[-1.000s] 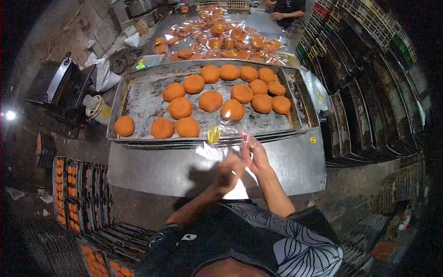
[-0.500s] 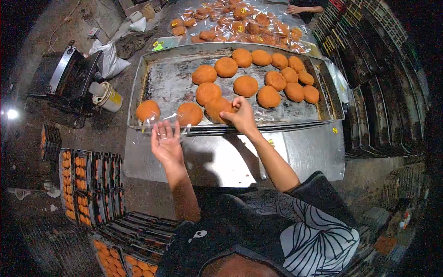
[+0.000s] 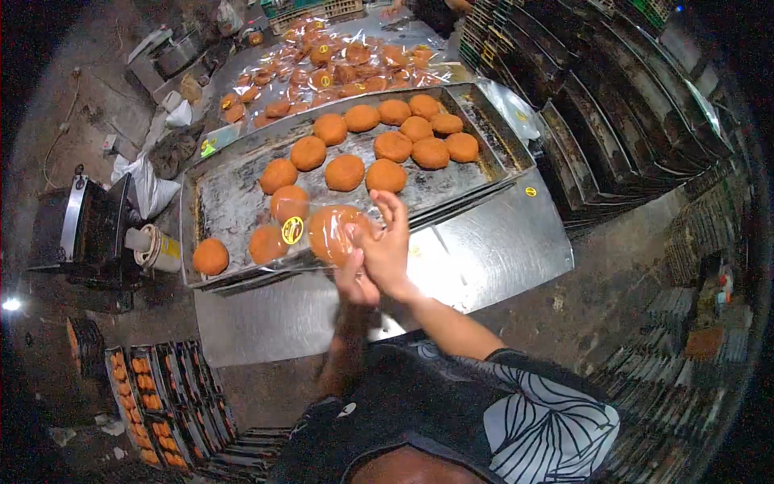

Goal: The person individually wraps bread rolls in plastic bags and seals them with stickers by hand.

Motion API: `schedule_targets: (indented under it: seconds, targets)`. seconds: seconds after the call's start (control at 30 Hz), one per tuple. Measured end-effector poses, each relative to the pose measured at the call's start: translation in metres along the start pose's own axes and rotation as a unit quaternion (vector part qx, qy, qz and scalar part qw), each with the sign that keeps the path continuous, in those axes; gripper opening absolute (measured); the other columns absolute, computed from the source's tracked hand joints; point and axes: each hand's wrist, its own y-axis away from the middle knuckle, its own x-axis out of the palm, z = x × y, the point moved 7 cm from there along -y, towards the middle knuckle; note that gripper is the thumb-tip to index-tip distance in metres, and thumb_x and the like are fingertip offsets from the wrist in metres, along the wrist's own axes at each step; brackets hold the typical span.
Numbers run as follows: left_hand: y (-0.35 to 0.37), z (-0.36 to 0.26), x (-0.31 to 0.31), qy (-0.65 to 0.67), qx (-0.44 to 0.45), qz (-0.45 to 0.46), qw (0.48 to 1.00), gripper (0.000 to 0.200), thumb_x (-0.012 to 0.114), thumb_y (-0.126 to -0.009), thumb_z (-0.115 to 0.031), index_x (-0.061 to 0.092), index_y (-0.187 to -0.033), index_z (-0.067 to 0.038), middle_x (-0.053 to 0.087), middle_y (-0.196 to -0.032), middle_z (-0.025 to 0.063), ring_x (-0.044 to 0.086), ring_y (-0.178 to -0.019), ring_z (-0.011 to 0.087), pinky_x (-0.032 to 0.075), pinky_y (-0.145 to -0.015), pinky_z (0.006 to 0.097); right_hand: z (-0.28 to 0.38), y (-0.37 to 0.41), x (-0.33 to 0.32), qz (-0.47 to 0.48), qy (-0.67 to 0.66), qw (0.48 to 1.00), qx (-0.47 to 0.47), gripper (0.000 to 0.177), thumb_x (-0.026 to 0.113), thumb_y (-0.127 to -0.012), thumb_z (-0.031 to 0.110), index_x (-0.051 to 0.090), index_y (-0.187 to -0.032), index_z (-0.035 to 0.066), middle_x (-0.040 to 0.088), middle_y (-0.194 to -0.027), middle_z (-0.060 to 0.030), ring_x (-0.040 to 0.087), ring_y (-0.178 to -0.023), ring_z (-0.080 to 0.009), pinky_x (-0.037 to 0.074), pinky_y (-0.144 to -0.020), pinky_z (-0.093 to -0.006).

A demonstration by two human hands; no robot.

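A round orange-brown bun (image 3: 332, 232) sits in a clear plastic bag with a yellow round sticker (image 3: 293, 231), held up over the near edge of the metal tray (image 3: 234, 194). My right hand (image 3: 389, 254) grips the bun's right side, thumb against the plastic and the other fingers raised behind. Below it, my left hand (image 3: 355, 280) is closed at the bag's lower right end, its fingers partly hidden by the right hand. Several unwrapped buns (image 3: 345, 173) lie in the tray, most of them towards its far and right sides.
Many bagged buns (image 3: 347, 74) are heaped on the table beyond the tray. A bare metal sheet (image 3: 500, 234) extends on the near side. Stacked dark trays (image 3: 588, 153) stand at the right, a white bucket (image 3: 161, 249) at the left. Another person's hand (image 3: 393, 8) shows at the top.
The bun my right hand held at the tray is now inside the plastic bag from my left hand. Both hands have come together, and the view has turned.
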Motion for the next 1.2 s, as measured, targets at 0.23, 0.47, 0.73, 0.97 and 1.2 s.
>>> schedule_targets:
  seconds: [0.23,0.47,0.73,0.97,1.2]
  targets:
    - [0.037,0.075,-0.037,-0.250,-0.173,0.178,0.936,0.025,0.049,-0.081,-0.012,0.050,-0.104,-0.002,0.049,-0.103,0.0115,0.046,-0.100,0.0180,0.039,-0.084,0.0302,0.008,-0.051,-0.023,0.184,0.383,0.896,-0.130,0.013,0.057,-0.071,0.009,0.058,-0.062,0.001,0.054,-0.055,-0.0130,0.055,-0.050,-0.0271,0.043,-0.049,-0.0339]
    - [0.087,0.192,-0.073,-0.689,-0.163,0.457,0.538,0.029,0.063,-0.066,-0.020,0.056,-0.089,-0.003,0.054,-0.098,0.0163,0.047,-0.096,0.0303,0.037,-0.082,0.0381,0.073,-0.078,0.012,0.197,0.267,0.872,-0.359,0.031,0.057,-0.073,0.011,0.052,-0.102,0.001,0.057,-0.094,-0.0183,0.057,-0.084,-0.0275,0.043,-0.076,-0.0322]
    - [0.071,0.167,-0.056,-0.233,-0.366,0.215,0.875,0.019,0.050,-0.082,-0.015,0.059,-0.088,0.000,0.059,-0.080,0.0079,0.055,-0.067,0.0116,0.045,-0.059,0.0268,-0.071,0.086,-0.183,0.332,0.285,0.848,0.298,0.027,0.054,-0.079,0.025,0.058,-0.087,0.000,0.055,-0.062,-0.0026,0.046,-0.056,-0.0078,0.040,-0.052,-0.0260]
    - [0.096,0.166,-0.029,-0.353,-0.332,0.151,0.861,0.022,0.063,-0.074,-0.012,0.058,-0.093,-0.001,0.060,-0.072,0.0037,0.052,-0.061,0.0083,0.043,-0.057,0.0232,-0.038,0.090,-0.211,0.216,0.366,0.867,0.258,0.020,0.047,-0.083,0.019,0.048,-0.078,0.000,0.055,-0.060,-0.0083,0.050,-0.052,-0.0145,0.040,-0.048,-0.0291]
    - [0.049,0.043,0.036,-0.502,0.023,0.201,0.841,0.010,0.056,-0.075,-0.007,0.060,-0.080,0.001,0.053,-0.075,0.0089,0.053,-0.069,0.0182,0.039,-0.058,0.0259,-0.062,0.028,-0.109,0.106,-0.233,0.854,0.452,0.036,0.040,-0.087,0.021,0.037,-0.117,0.003,0.051,-0.105,-0.0153,0.054,-0.091,-0.0225,0.047,-0.071,-0.0332]
